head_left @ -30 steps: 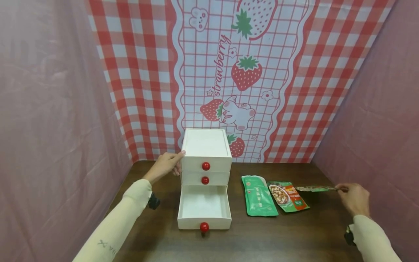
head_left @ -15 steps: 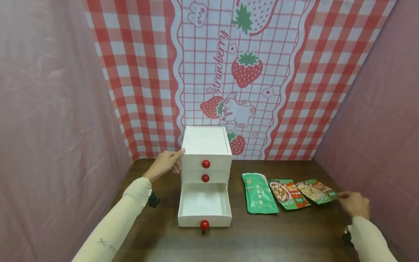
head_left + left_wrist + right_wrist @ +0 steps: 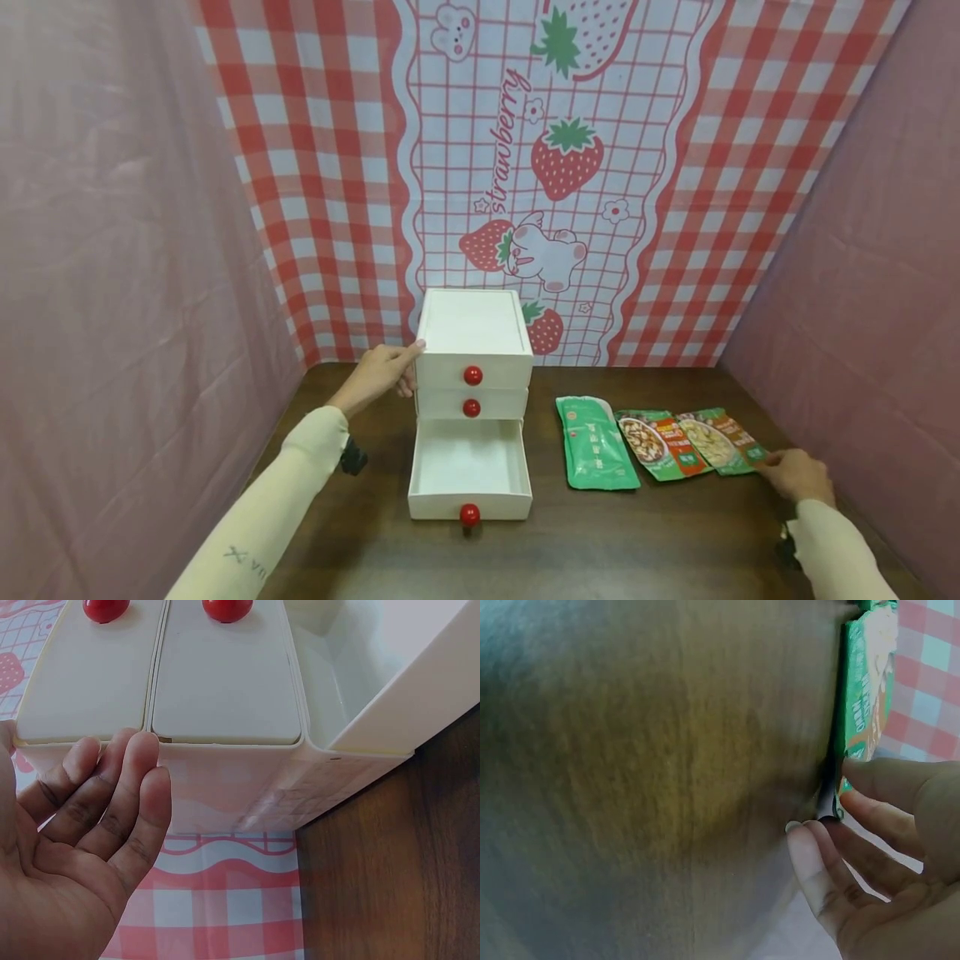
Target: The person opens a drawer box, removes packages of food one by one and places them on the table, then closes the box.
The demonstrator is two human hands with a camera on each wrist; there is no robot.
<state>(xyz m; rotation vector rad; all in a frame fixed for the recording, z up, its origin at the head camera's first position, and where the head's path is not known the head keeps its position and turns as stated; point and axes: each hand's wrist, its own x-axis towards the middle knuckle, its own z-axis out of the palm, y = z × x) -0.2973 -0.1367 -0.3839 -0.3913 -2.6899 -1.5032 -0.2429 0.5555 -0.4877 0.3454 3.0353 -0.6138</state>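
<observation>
A white drawer unit (image 3: 474, 321) with red knobs stands on the table, its bottom drawer (image 3: 469, 471) pulled out and bare inside. At its left side is my left hand (image 3: 381, 373), thumb on the top edge and relaxed fingers (image 3: 139, 802) against the side wall. On the right, my right hand (image 3: 798, 477) pinches the near right corner of a green and brown food packet (image 3: 716, 442). In the right wrist view, thumb and fingertips are at the corner of the packet (image 3: 864, 705), which lies low against the table.
An orange and green packet (image 3: 658, 446) with a food picture lies just left of the held one, their edges overlapping. Left of it is a larger green pouch (image 3: 596, 446). A strawberry-print cloth (image 3: 566, 162) hangs behind, with pink curtains (image 3: 862, 250) at both sides.
The right hand has lowered the packet from a raised, edge-on pose to flat on the table, shifting it slightly left against the orange packet. The left hand has stayed put.
</observation>
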